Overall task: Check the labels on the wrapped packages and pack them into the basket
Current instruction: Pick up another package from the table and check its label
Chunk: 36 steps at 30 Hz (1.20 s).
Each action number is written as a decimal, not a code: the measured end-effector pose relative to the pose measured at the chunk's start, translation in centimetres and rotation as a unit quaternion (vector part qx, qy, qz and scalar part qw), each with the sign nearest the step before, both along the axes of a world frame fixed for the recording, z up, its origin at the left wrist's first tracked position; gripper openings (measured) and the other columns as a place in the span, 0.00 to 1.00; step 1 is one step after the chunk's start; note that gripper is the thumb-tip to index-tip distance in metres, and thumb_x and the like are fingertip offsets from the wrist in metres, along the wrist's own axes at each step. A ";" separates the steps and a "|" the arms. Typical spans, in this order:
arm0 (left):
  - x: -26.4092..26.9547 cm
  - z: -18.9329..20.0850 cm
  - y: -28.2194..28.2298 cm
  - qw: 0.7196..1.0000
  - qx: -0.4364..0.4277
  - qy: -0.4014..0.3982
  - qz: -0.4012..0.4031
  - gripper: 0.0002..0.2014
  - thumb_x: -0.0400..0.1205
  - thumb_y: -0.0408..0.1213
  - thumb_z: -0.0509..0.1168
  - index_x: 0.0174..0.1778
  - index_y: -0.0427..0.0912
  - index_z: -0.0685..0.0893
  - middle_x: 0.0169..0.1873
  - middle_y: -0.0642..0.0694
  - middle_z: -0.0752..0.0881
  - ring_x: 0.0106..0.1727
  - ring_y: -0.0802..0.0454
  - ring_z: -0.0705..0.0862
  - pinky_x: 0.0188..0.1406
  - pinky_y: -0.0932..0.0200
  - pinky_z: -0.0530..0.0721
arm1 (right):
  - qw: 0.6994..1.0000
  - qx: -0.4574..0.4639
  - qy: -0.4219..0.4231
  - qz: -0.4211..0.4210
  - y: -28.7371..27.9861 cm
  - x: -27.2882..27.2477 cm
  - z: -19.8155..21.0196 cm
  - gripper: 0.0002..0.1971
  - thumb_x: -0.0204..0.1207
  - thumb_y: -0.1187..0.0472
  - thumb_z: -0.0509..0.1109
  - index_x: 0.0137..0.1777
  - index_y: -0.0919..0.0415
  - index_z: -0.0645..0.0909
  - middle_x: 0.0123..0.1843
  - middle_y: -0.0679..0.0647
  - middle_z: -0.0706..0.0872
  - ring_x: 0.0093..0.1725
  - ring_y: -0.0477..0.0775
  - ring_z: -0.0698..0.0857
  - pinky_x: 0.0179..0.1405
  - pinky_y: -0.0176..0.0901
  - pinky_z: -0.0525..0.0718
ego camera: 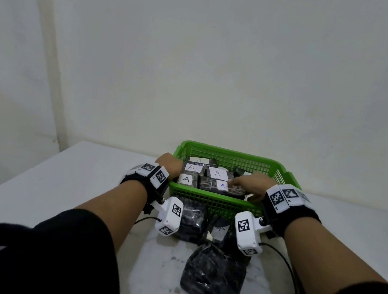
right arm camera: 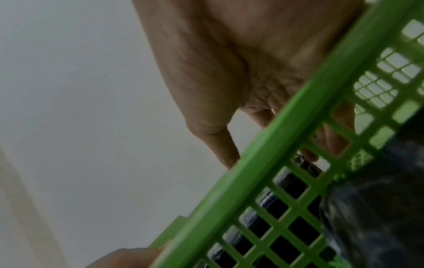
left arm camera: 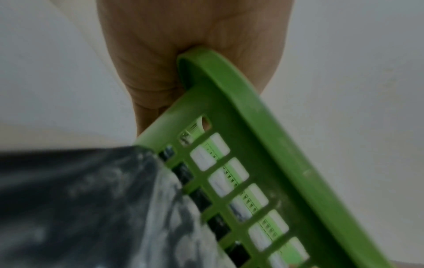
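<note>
While several dark wrapped packages wait on the tabletop just in front of the basket, the left hand grips its near-left rim and the right hand lays straight fingers on a labelled package inside (marked "A"). The basket looks crowded; forcing more in could crumple or cover labels.

A bare packing room: blank white walls and a scuffed white worktable.
</note>
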<state>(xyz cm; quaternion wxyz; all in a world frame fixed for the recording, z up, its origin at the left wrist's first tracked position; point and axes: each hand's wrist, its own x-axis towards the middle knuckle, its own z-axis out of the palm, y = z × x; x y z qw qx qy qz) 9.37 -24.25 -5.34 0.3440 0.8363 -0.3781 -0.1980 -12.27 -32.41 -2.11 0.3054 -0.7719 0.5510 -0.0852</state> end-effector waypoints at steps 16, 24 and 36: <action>-1.3 7.6 9.5 0.988 -0.020 -0.136 -0.070 0.28 0.86 0.46 0.65 0.79 0.32 0.74 0.78 0.38 0.77 0.78 0.42 0.75 0.74 0.53 0.71 | 0.977 -0.112 -0.124 0.135 11.9 -3.6 5.6 0.39 0.80 0.46 0.78 0.88 0.54 0.67 0.82 0.55 0.78 0.66 0.55 0.84 0.70 0.51 0.82; -0.1 8.4 17.0 0.971 0.114 -0.202 -0.065 0.30 0.83 0.55 0.66 0.72 0.33 0.81 0.72 0.37 0.81 0.71 0.39 0.80 0.63 0.53 0.76 | 0.963 -0.116 -0.073 0.232 18.0 -0.7 3.9 0.41 0.79 0.48 0.79 0.89 0.52 0.64 0.85 0.51 0.75 0.79 0.55 0.79 0.72 0.44 0.75; -1.1 4.0 22.0 0.917 0.322 -0.222 -0.074 0.34 0.75 0.68 0.69 0.60 0.38 0.84 0.46 0.46 0.82 0.48 0.48 0.80 0.47 0.59 0.75 | 0.927 -0.131 0.062 0.347 21.3 6.9 -0.3 0.36 0.81 0.59 0.78 0.87 0.54 0.68 0.84 0.52 0.76 0.81 0.55 0.76 0.76 0.46 0.75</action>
